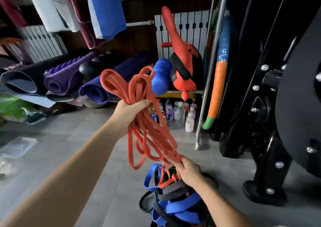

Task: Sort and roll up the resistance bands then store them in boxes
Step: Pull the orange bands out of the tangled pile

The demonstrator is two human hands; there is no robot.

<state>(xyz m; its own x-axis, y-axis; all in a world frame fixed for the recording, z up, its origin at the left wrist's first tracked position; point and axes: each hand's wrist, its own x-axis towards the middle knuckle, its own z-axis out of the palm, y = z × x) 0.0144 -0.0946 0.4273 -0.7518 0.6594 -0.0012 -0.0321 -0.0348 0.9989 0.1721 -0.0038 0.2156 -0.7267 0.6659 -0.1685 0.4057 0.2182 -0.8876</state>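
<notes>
Red bands above band pile

Bare grey floor lies open toward 8 and 9 o'clock, save a clear plastic box at the edge. Rolled mats wall off 10 o'clock. Bottles stand close in at 3 o'clock, with the black machine frame beyond. A pile of bands fills 6 o'clock, and orange band loops hang across the centre.
</notes>
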